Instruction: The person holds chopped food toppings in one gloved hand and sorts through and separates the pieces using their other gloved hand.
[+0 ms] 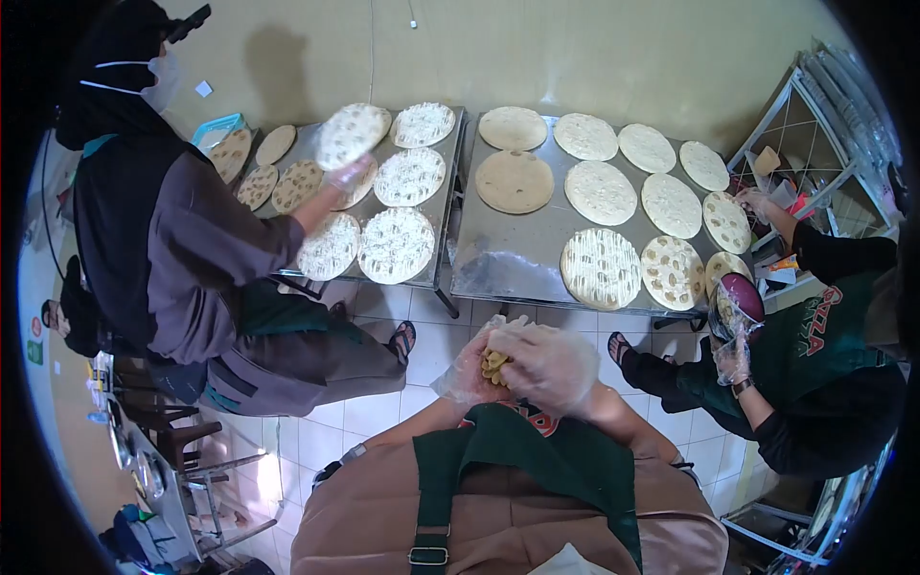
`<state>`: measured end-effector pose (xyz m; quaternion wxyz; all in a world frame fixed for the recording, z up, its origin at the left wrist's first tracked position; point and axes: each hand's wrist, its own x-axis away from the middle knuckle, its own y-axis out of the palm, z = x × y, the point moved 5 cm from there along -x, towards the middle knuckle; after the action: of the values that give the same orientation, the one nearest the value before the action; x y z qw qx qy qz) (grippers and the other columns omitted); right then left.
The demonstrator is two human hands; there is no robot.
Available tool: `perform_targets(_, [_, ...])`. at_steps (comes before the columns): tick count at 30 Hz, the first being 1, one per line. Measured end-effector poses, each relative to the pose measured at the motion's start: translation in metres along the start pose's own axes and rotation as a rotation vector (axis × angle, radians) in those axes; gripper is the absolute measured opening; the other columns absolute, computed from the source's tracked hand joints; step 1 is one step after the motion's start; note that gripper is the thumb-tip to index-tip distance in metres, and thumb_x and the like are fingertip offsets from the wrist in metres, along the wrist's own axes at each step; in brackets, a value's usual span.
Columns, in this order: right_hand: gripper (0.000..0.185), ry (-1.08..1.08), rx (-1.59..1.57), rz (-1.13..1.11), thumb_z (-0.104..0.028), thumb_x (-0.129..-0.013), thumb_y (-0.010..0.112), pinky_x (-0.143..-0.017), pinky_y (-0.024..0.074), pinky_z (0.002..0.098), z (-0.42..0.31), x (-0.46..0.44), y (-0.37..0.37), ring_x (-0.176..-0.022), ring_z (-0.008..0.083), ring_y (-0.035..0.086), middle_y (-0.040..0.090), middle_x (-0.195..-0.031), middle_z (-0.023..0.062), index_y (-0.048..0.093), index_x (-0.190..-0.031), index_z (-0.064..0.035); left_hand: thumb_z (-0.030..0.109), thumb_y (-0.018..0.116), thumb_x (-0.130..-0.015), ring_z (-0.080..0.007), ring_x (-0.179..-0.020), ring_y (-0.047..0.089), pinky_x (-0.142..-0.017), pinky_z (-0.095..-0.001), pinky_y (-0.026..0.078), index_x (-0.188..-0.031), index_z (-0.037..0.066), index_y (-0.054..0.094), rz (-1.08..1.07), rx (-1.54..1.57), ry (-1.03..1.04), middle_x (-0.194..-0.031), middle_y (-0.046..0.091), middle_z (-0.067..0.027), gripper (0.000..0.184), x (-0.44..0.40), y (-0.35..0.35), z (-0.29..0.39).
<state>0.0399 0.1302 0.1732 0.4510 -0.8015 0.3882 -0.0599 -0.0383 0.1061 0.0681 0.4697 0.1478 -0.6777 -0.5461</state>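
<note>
Loose clear plastic gloves cover both my hands, held together in front of my apron. My left hand point(464, 372) is cupped closed around a clump of yellowish food pieces point(494, 366). Against the same clump, my right hand point(548, 362) is curled inward, its fingers closed and partly hidden by the baggy glove. The pieces look like small slices, but their kind is unclear. Nearest beyond my hands, on the right metal table point(508, 273), lie a white-streaked pizza base point(600, 267) and a base with brown round slices point(672, 272).
A left metal table point(448, 211) carries several topped bases; a co-worker there point(182, 220) lifts a base point(351, 136). On the right, another co-worker point(815, 335) holds a purple bowl point(740, 299) beside a wire rack point(795, 144). Tiled floor point(383, 311) shows between us.
</note>
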Motion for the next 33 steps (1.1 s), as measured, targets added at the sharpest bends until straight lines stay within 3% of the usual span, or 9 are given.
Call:
perform_targets(2, [0.026, -0.108, 0.081, -0.048, -0.017, -0.071, 0.054, -0.074, 0.0426, 0.0346, 0.003, 0.000, 0.027, -0.085, 0.0277, 0.053, 0.054, -0.092, 0.0119, 0.052, -0.095, -0.0065, 0.030, 0.049, -0.081, -0.0204, -0.095, 0.050, -0.087, -0.0389, 0.037, -0.092, 0.013, 0.054, -0.208, 0.012, 0.177, -0.098, 0.054, -0.0047, 0.021, 0.001, 0.012, 0.000])
perform_targets(7, [0.027, -0.151, 0.294, -0.182, -0.015, -0.069, 0.053, -0.075, 0.0416, 0.0352, 0.001, 0.000, 0.049, -0.087, 0.0266, 0.053, 0.053, -0.091, 0.0104, 0.051, -0.094, -0.0057, 0.029, 0.047, -0.082, -0.0198, -0.094, 0.051, -0.088, -0.0379, 0.036, -0.092, 0.009, 0.053, -0.100, 0.080, 0.137, -0.096, 0.055, -0.0046, 0.023, -0.003, -0.010, 0.000])
perform_targets(10, [0.030, -0.205, 0.290, -0.273, -0.015, -0.067, 0.051, -0.077, 0.0421, 0.0337, -0.008, -0.001, 0.049, -0.089, 0.0284, 0.052, 0.054, -0.090, 0.0149, 0.053, -0.093, -0.0001, 0.030, 0.045, -0.083, -0.0208, -0.095, 0.051, -0.089, -0.0395, 0.035, -0.096, 0.009, 0.053, -0.098, 0.038, 0.091, -0.097, 0.056, -0.0052, 0.026, -0.007, -0.024, 0.001])
perform_targets(12, [0.023, -0.188, 0.244, -0.314, -0.013, -0.066, 0.052, -0.075, 0.0425, 0.0334, -0.010, -0.004, 0.049, -0.087, 0.0281, 0.053, 0.055, -0.085, 0.0123, 0.054, -0.087, -0.0031, 0.031, 0.044, -0.084, -0.0218, -0.097, 0.050, -0.091, -0.0408, 0.034, -0.100, 0.009, 0.053, -0.273, 0.103, 0.006, -0.099, 0.056, -0.0062, 0.029, -0.005, -0.019, -0.002])
perform_targets(16, [0.021, -0.249, 0.220, -0.331, -0.013, -0.066, 0.053, -0.074, 0.0426, 0.0336, -0.013, -0.004, 0.054, -0.086, 0.0278, 0.053, 0.055, -0.085, 0.0115, 0.054, -0.085, -0.0042, 0.032, 0.044, -0.084, -0.0220, -0.098, 0.050, -0.091, -0.0420, 0.034, -0.102, 0.009, 0.053, -0.233, 0.105, -0.007, -0.101, 0.055, -0.0061, 0.030, 0.006, -0.019, -0.001])
perform_targets(18, [0.020, -0.265, 0.205, -0.342, -0.012, -0.065, 0.053, -0.074, 0.0428, 0.0338, -0.012, -0.004, 0.057, -0.085, 0.0276, 0.053, 0.055, -0.085, 0.0110, 0.054, -0.084, -0.0049, 0.032, 0.043, -0.084, -0.0219, -0.098, 0.050, -0.090, -0.0424, 0.034, -0.103, 0.009, 0.052, -0.315, 0.089, 0.035, -0.102, 0.055, -0.0060, 0.031, 0.006, -0.023, 0.002])
perform_targets(20, [0.019, -0.274, 0.188, -0.352, -0.012, -0.065, 0.053, -0.073, 0.0429, 0.0339, -0.012, -0.004, 0.059, -0.084, 0.0274, 0.053, 0.055, -0.085, 0.0104, 0.054, -0.083, -0.0056, 0.031, 0.043, -0.084, -0.0221, -0.099, 0.050, -0.090, -0.0420, 0.034, -0.104, 0.009, 0.051, -0.178, 0.038, -0.033, -0.104, 0.054, -0.0067, 0.031, 0.008, -0.031, 0.000])
perform_targets(28, [0.018, -0.279, 0.164, -0.361, -0.011, -0.065, 0.053, -0.069, 0.0443, 0.0344, -0.017, -0.011, 0.060, -0.079, 0.0275, 0.054, 0.055, -0.086, 0.0089, 0.054, -0.083, -0.0087, 0.031, 0.042, -0.084, -0.0228, -0.100, 0.050, -0.091, -0.0421, 0.034, -0.103, 0.009, 0.053, -0.218, 0.017, -0.010, -0.104, 0.055, -0.0075, 0.031, 0.014, -0.033, 0.007])
perform_targets(33, [0.023, -0.307, 0.161, -0.184, -0.014, -0.063, 0.057, -0.064, 0.0463, 0.0323, -0.030, -0.016, 0.049, -0.076, 0.0254, 0.056, 0.056, -0.084, 0.0054, 0.055, -0.086, -0.0144, 0.034, 0.043, -0.083, -0.0232, -0.097, 0.052, -0.086, -0.0396, 0.038, -0.103, 0.008, 0.052, -0.228, 0.020, 0.003, -0.104, 0.055, -0.0076, 0.035, 0.012, -0.043, 0.008])
